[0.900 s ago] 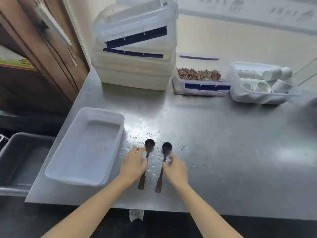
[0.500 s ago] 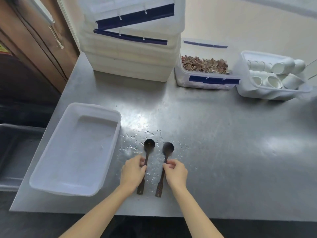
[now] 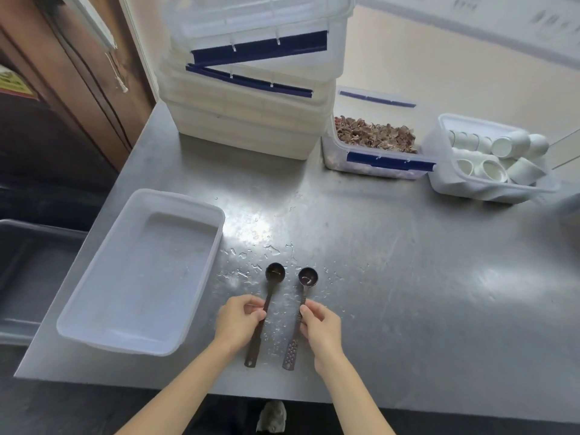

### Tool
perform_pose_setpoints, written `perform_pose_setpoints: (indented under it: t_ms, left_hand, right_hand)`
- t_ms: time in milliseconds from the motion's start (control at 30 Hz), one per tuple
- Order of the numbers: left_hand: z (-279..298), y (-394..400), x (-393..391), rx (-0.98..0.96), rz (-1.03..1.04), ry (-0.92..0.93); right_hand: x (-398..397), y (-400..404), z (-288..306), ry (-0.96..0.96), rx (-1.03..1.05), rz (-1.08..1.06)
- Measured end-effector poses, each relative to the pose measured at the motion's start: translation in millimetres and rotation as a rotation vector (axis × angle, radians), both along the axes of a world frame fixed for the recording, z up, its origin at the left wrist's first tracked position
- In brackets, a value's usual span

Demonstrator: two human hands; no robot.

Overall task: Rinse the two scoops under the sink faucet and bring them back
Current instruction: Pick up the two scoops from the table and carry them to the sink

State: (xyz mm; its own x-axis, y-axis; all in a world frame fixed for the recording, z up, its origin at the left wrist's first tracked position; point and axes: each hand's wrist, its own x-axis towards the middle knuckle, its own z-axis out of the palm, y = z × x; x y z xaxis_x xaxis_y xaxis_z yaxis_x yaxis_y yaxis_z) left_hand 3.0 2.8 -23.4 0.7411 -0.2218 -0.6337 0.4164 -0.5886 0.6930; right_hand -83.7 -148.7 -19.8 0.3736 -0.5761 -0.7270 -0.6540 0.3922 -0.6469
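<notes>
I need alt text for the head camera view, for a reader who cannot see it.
Two hands, the left hand and right hand, each pinch the handle of a dark scoop, left scoop and right scoop, lying on a wet steel table. An empty white tray sits left; storage boxes stand behind.

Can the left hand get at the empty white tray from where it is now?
Probably yes. The left hand pinches the left scoop, and the tray lies just to its left on the wet counter with nothing between, but the hand must release the scoop first.

Two bare forearms, no sleeves, watch or rings visible; the left hand [image 3: 240, 321] and right hand [image 3: 321, 329] show short, unpainted nails.
</notes>
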Motion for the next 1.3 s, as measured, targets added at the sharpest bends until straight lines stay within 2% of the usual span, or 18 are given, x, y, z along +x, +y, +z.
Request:
perform_pose_setpoints:
  t_ms: [200,467,667,900,1100,1300]
  left_hand:
    - [25,19,-22,-0.273,0.23,0.151]
    - [86,41,-82,-0.434,0.469,0.057]
    - [124,49,-157,-0.464,0.7,-0.087]
    - [151,63,-240,-0.44,0.99,-0.199]
    - [164,90,-297,-0.355,1.24,-0.289]
    - [168,137,-365,-0.364,1.438,-0.382]
  right_hand:
    - [-14,-1,34,-0.105,0.035,0.068]
    - [-42,0,83,-0.292,0.051,0.3]
    - [-66,11,132,-0.46,0.153,0.596]
    - [-95,45,163,-0.494,0.213,0.831]
    - [-113,95,170,-0.519,0.207,1.079]
    - [-148,161,174,-0.569,0.304,1.329]
